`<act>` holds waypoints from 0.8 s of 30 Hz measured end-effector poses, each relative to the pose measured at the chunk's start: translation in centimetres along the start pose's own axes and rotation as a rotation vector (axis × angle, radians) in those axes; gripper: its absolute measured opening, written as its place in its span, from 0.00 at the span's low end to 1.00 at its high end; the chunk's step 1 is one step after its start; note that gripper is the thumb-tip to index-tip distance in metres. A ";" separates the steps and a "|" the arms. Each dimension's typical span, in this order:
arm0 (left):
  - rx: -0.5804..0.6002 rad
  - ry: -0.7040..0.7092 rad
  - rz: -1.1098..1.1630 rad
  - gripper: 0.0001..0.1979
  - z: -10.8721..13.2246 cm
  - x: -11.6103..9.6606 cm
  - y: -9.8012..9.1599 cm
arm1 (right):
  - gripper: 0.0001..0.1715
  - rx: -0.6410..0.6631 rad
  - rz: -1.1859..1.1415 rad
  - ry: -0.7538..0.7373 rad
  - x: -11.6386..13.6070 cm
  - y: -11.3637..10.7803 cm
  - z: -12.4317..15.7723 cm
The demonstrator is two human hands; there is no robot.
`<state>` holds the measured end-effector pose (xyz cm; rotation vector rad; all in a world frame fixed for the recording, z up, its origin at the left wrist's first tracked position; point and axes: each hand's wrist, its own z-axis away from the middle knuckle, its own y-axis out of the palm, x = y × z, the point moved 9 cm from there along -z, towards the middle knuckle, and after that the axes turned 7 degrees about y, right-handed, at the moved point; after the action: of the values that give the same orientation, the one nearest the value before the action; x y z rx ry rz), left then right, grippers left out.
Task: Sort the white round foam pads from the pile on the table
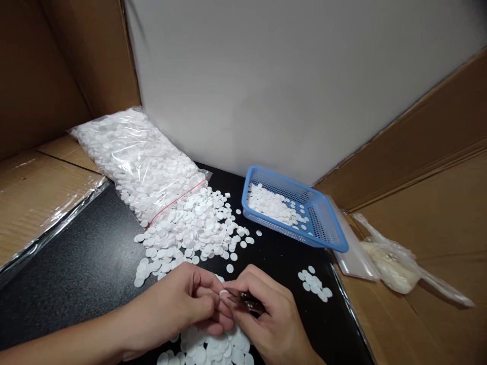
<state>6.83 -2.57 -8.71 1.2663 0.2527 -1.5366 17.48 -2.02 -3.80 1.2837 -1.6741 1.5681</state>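
My left hand [182, 299] pinches a small white disc [223, 292] at the tips of its fingers. Closed around a small dark metal tool that looks like nippers [249, 302], my right hand [272, 317] brings the tool's tip up to the disc's edge. Fingers hide most of the tool. Under both hands lies a pile of white discs [213, 350]. Beyond them, a larger heap of discs [198, 223] spills from the mouth of a clear zip bag [133, 147] with a red seal line.
A blue plastic basket [327, 228] holding loose white discs stands at the back right of the black table [87, 243]. A small group of discs [315, 285] lies to the right. Clear plastic bags [395, 263] rest on cardboard [437, 213] beyond the table edge.
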 end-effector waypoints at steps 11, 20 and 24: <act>-0.156 0.159 0.126 0.22 -0.6 -1.0 -0.6 | 0.23 -0.085 -0.237 0.366 -3.0 -0.2 -0.2; -0.243 0.093 0.119 0.19 -0.1 -1.3 -2.0 | 0.23 -0.013 -0.059 0.215 -1.7 -1.4 -0.4; -0.261 0.071 0.097 0.13 0.4 -1.4 -2.5 | 0.24 -0.034 0.127 -0.049 -0.1 -1.9 0.2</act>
<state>4.37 -1.04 -8.47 1.1102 0.4180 -1.3304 19.21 -1.92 -3.07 1.2300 -1.8370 1.5840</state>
